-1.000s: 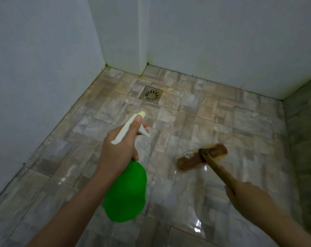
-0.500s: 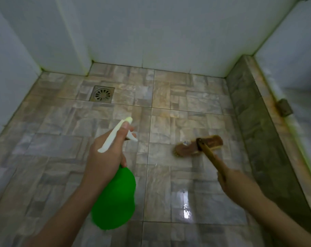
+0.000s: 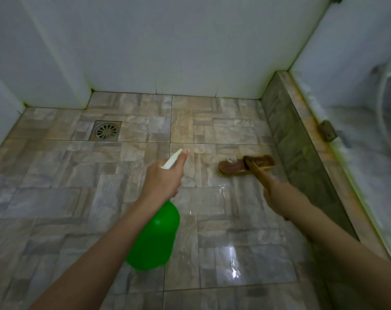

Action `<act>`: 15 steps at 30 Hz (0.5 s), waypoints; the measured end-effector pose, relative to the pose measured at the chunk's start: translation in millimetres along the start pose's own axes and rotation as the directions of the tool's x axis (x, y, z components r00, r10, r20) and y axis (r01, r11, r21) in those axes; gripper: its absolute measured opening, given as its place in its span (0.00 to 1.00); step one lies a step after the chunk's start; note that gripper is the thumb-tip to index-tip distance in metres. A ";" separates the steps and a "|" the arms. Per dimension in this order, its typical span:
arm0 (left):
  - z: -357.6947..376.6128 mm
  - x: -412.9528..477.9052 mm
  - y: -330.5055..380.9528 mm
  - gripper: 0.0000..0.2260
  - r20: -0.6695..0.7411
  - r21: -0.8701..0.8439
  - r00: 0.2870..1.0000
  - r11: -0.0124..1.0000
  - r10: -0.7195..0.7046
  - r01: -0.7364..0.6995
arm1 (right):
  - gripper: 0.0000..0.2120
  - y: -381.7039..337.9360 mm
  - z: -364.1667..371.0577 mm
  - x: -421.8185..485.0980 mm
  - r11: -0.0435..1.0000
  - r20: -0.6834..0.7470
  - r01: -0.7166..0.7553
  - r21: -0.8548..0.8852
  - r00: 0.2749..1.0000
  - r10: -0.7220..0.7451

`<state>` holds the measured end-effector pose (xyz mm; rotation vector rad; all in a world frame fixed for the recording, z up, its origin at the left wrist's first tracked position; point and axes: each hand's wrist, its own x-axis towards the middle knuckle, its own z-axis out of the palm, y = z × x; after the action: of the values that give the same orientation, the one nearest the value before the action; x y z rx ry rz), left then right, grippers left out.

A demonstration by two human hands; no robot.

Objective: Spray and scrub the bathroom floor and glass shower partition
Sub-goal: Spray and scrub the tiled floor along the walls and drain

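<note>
My left hand [image 3: 162, 182] grips the neck of a green spray bottle [image 3: 155, 240] with a white trigger head [image 3: 173, 161], a finger lying along the head. The bottle hangs over the middle of the tiled floor [image 3: 56, 186]. My right hand [image 3: 279, 198] holds the wooden handle of a brown scrub brush [image 3: 237, 167], whose head rests bristles-down on the floor near the raised kerb. The glass partition [image 3: 358, 108] stands on the kerb at the right, misted with white foam or spray.
A round-grilled floor drain [image 3: 106, 130] sits at the back left. White walls close the back and left. A tiled kerb [image 3: 302, 153] runs along the right with a metal hinge bracket [image 3: 327, 130]. A wet shiny patch [image 3: 230, 258] lies near my right arm.
My view has swung to the right, bringing the kerb and glass partition into sight. The brush has slid toward the kerb. Both hands keep their hold.
</note>
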<state>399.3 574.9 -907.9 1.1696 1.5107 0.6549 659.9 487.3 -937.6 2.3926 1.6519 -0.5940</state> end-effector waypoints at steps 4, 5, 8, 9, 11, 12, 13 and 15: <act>7.1 2.7 3.6 0.25 0.061 0.042 0.998 0.999 0.015 -0.018 | 0.35 7.3 -2.6 -2.0 0.999 -0.013 -0.032 -0.035 0.999 0.032; 8.7 3.5 4.8 0.26 0.072 0.057 0.997 0.998 0.019 -0.023 | 0.35 8.1 -10.1 15.6 1.000 -0.017 -0.011 -0.024 1.000 0.010; 12.0 4.0 10.1 0.26 0.050 0.035 0.999 0.999 -0.014 0.013 | 0.32 15.3 -42.7 83.6 0.998 -0.035 0.030 -0.057 0.999 -0.032; 11.1 4.9 11.6 0.24 0.032 -0.001 0.999 1.000 -0.028 0.028 | 0.31 18.5 -51.9 96.9 0.997 -0.024 0.030 -0.078 0.999 -0.031; 5.8 7.7 15.4 0.21 0.007 -0.061 1.000 0.998 -0.019 0.020 | 0.30 26.0 -56.1 95.5 0.993 0.011 0.016 -0.114 1.000 -0.015; 1.3 8.9 15.4 0.19 0.007 -0.065 1.000 0.998 0.000 0.001 | 0.31 29.9 -51.4 84.9 0.992 0.031 0.012 -0.122 0.999 -0.008; -4.4 11.3 15.2 0.17 0.010 -0.067 1.000 0.997 0.025 -0.024 | 0.32 32.0 -43.6 74.8 0.994 0.038 0.005 -0.110 0.999 -0.001; -13.8 9.7 15.9 0.16 0.003 -0.075 0.998 0.995 0.070 -0.070 | 0.34 31.8 -31.6 63.7 0.998 0.040 -0.034 -0.049 0.999 0.036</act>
<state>392.0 591.9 -894.1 1.1706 1.4342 0.7488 715.9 541.4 -938.1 2.3544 1.5861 -0.5869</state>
